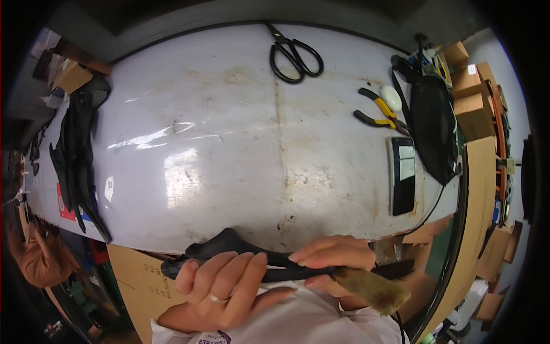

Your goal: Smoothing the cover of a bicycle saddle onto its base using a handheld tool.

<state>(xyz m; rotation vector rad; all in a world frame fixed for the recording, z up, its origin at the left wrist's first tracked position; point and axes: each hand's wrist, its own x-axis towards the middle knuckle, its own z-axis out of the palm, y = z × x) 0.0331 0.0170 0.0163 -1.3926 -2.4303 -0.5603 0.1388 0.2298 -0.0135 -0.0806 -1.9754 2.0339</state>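
Note:
Close to my body, just off the table's near edge, a black flexible piece of leather- or rubber-like material stretches between my hands. My left hand, with a ring on one finger, is closed around its left part. My right hand pinches it farther right between thumb and fingers. A fuzzy olive-brown tuft, brush-like, sticks out below the right fingers; whether it is held or attached cannot be made out. A narrow black end shows beyond the right hand.
On the white table lie black-handled scissors, yellow-and-black pliers, a white oval object and a phone. Black pieces lie at the left edge, a black bag-like item at the right. Cardboard boxes stand beyond.

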